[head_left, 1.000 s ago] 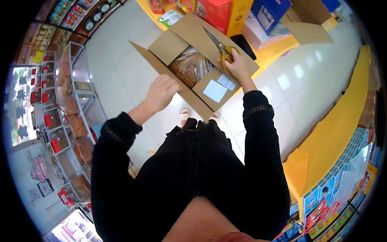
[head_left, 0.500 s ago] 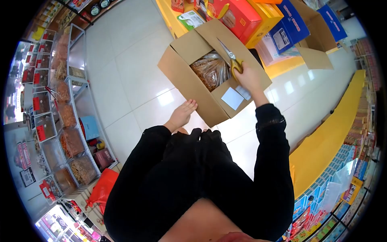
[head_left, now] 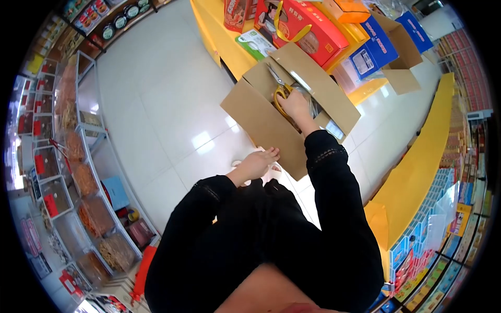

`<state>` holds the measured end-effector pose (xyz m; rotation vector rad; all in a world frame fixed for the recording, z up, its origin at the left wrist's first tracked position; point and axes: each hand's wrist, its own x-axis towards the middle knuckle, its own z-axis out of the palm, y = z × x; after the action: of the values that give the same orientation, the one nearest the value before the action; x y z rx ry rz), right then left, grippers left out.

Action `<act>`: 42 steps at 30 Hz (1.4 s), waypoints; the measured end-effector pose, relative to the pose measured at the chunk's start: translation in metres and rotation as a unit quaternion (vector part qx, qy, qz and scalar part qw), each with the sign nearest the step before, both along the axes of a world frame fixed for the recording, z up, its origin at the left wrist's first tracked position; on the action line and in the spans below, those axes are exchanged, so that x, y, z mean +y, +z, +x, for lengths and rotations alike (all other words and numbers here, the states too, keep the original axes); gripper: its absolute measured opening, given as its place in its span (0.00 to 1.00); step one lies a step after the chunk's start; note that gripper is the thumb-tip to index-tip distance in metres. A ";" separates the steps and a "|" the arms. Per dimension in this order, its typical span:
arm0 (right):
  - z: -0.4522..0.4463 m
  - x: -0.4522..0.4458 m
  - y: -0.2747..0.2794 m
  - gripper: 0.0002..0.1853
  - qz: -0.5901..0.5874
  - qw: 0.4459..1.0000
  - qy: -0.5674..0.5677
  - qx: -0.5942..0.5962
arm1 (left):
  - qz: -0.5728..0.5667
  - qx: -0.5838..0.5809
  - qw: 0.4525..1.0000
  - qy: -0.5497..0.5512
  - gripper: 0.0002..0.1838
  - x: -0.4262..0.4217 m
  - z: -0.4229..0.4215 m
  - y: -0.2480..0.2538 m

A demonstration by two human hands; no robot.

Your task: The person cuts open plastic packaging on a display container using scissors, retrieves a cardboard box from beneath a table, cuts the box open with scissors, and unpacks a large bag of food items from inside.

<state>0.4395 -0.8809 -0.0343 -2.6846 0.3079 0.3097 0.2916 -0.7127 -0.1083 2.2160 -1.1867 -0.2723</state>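
Observation:
An open cardboard box (head_left: 263, 120) stands in front of me, tilted in view, with its flaps partly raised. My right hand (head_left: 296, 108) is closed around the yellow handles of a pair of scissors (head_left: 282, 86), over the box opening. The blades point away from me, toward the far-left flap. A clear plastic bag (head_left: 315, 107) shows in the opening, largely hidden by my right hand and the flaps. Against the box's near left side rest the fingertips of my left hand (head_left: 259, 164), fingers stretched out. A white label (head_left: 334, 129) lies at the right end of the box.
Beyond the box, a yellow table (head_left: 214, 39) carries a red gift box (head_left: 305, 34), a blue box (head_left: 373, 47) and an open carton (head_left: 399, 49). Food bins (head_left: 96, 214) line the left. A yellow-topped shelf (head_left: 417, 172) runs along the right.
My right hand and the scissors have moved left from the right flap to over the opening. My left hand has slid along the near side, and the flaps now stand closer together.

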 end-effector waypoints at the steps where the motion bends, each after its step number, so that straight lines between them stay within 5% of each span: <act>1: 0.004 0.006 -0.001 0.38 -0.027 0.999 -0.019 -0.002 | 0.013 0.005 1.000 -0.010 0.20 0.001 0.003 0.003; 18: 0.015 0.023 0.007 0.46 -0.136 0.986 -0.091 0.031 | 0.071 -0.049 0.992 -0.091 0.30 0.010 0.018 -0.018; 24: 0.048 0.033 0.004 0.49 -0.035 0.979 -0.152 0.128 | 0.102 -0.005 0.987 -0.122 0.31 0.012 0.024 -0.007; 33: 0.027 0.018 -0.007 0.25 -0.163 0.987 -0.006 -0.014 | 0.072 0.031 0.991 -0.106 0.22 0.010 0.025 -0.001; 39: -0.039 -0.023 0.030 0.21 -0.145 0.988 0.026 -0.054 | 0.008 0.034 0.997 -0.072 0.10 0.003 0.034 0.014; 42: -0.026 -0.060 0.052 0.21 -0.110 0.980 -0.015 -0.165 | 0.025 0.077 0.994 -0.076 0.10 0.001 0.038 0.019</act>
<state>0.4139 -0.9413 0.0178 -2.8811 0.2950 -0.1906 0.3300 -0.7122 -0.0896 2.1079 -1.2764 -0.5302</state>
